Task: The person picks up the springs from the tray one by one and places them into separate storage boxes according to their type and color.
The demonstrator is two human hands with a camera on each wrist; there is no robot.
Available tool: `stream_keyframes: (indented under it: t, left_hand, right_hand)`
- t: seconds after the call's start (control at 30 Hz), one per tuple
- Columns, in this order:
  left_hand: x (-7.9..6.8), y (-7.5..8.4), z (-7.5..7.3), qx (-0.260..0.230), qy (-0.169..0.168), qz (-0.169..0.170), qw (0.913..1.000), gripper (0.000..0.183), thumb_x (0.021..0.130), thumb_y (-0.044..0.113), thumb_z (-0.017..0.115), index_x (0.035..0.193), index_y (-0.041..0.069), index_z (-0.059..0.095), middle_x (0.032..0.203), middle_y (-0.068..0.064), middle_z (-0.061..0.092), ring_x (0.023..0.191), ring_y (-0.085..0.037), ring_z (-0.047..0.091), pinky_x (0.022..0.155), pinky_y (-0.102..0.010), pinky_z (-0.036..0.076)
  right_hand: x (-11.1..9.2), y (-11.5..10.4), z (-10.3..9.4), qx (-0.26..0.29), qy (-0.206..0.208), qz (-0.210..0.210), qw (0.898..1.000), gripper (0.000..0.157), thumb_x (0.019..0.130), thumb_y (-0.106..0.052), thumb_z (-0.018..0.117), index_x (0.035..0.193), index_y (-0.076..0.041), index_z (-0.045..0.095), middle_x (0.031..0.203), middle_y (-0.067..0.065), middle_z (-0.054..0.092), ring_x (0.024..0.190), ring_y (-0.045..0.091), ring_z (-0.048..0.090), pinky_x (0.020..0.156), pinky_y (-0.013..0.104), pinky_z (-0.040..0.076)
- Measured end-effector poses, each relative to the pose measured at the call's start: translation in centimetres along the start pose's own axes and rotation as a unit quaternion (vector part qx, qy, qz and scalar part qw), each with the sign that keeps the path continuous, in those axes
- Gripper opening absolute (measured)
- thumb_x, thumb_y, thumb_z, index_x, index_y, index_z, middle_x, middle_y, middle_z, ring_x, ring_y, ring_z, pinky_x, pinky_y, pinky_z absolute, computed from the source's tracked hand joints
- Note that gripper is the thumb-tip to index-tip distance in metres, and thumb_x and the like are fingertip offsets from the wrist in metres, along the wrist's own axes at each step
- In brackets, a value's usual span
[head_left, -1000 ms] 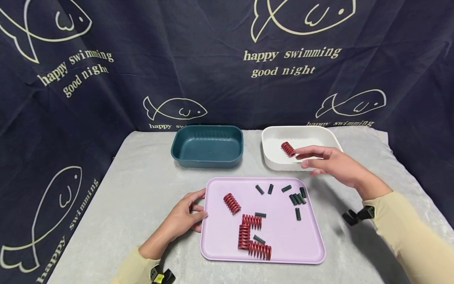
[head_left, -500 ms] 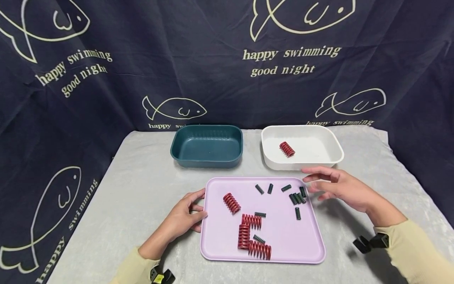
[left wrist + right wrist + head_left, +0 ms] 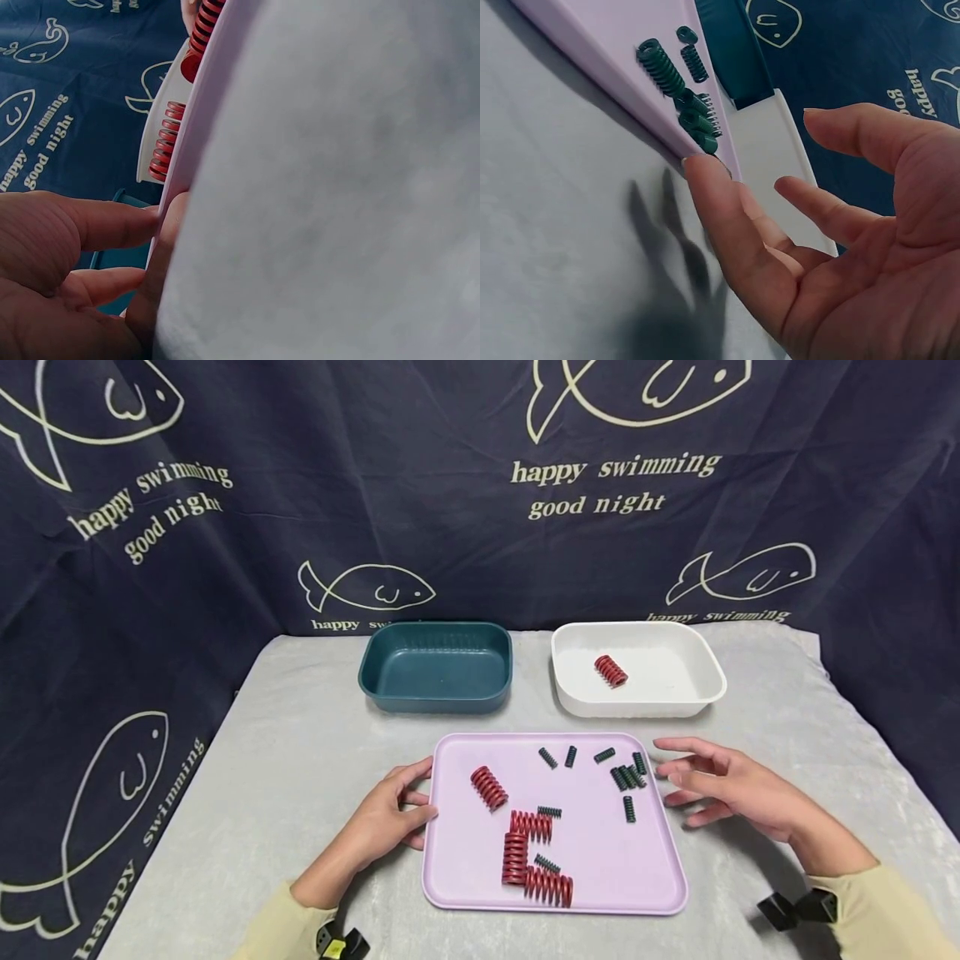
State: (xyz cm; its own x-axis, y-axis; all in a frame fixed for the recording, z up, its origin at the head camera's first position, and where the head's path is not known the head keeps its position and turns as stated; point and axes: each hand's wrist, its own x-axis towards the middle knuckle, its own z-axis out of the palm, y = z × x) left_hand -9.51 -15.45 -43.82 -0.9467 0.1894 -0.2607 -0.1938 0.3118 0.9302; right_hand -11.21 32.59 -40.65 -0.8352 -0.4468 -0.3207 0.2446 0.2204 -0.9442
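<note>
My left hand point(image 3: 390, 806) holds the left rim of the lilac tray point(image 3: 600, 868), thumb and fingertips at its edge. On the tray lie several thick red springs point(image 3: 514, 858), most grouped in the lower middle, with another red spring point(image 3: 489, 787) at upper left. Small dark green springs point(image 3: 628, 808) lie mostly along the upper right; others sit beside the red ones. My right hand point(image 3: 731, 785) is just off the tray's right rim, fingers spread and holding nothing. In the right wrist view, its fingertips are close to the green springs point(image 3: 660, 67).
Behind the tray stand a teal bin point(image 3: 438, 702) at left and a white bin point(image 3: 645, 708) at right. A single red spring point(image 3: 611, 671) lies in the white bin. Pale cloth point(image 3: 247, 760) covers the table, and a dark fish-print curtain point(image 3: 450, 460) hangs behind.
My right hand has drawn back from above the white bin, down to the tray's right side, leaving the red spring in that bin. The left hand has stayed at the tray rim.
</note>
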Motion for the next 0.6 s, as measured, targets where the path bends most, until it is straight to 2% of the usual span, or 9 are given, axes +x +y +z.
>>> stream_keyframes:
  t: [0.23, 0.37, 0.47, 0.6]
  left_hand:
    - [0.0, 0.0, 0.0, -0.004, 0.000, -0.002, 1.0000, 0.069, 0.091, -0.007, 0.073, 0.154, 0.008, 0.049, 0.144, -0.012, 0.049, 0.099, -0.021, 0.063, 0.053, -0.041, 0.062]
    - [0.0, 0.0, -0.1, -0.012, -0.005, 0.000, 0.9999, 0.069, 0.091, -0.007, 0.072, 0.154, 0.007, 0.048, 0.144, -0.013, 0.048, 0.100, -0.022, 0.063, 0.054, -0.041, 0.062]
    - [0.1, -0.3, -0.4, -0.034, -0.023, 0.005, 0.9991, 0.069, 0.092, -0.007, 0.072, 0.154, 0.006, 0.046, 0.145, -0.016, 0.049, 0.100, -0.024, 0.064, 0.057, -0.043, 0.063]
    - [0.3, -0.7, -1.1, -0.067, -0.057, 0.009, 0.9961, 0.069, 0.093, -0.003, 0.071, 0.156, 0.004, 0.043, 0.145, -0.020, 0.051, 0.098, -0.025, 0.068, 0.061, -0.044, 0.063]
  right_hand:
    - [-0.2, 1.0, 0.6, 0.009, 0.001, 0.014, 1.000, 0.044, 0.107, -0.013, 0.057, 0.149, -0.026, 0.050, 0.135, 0.011, 0.060, 0.107, 0.031, 0.069, 0.077, 0.053, 0.062]
    - [-0.2, 1.3, 1.6, -0.002, 0.027, 0.014, 1.000, 0.056, 0.103, -0.011, 0.063, 0.155, -0.012, 0.040, 0.132, 0.017, 0.057, 0.101, 0.025, 0.068, 0.073, 0.051, 0.063]
    - [-0.2, 1.4, 2.3, -0.012, 0.043, 0.009, 0.999, 0.066, 0.101, -0.009, 0.066, 0.156, -0.001, 0.032, 0.132, 0.023, 0.052, 0.098, 0.024, 0.067, 0.071, 0.051, 0.063]
    - [-0.2, 1.5, 3.0, -0.025, 0.047, -0.009, 0.999, 0.071, 0.098, -0.004, 0.067, 0.156, 0.003, 0.028, 0.134, 0.031, 0.046, 0.095, 0.026, 0.067, 0.068, 0.051, 0.063]
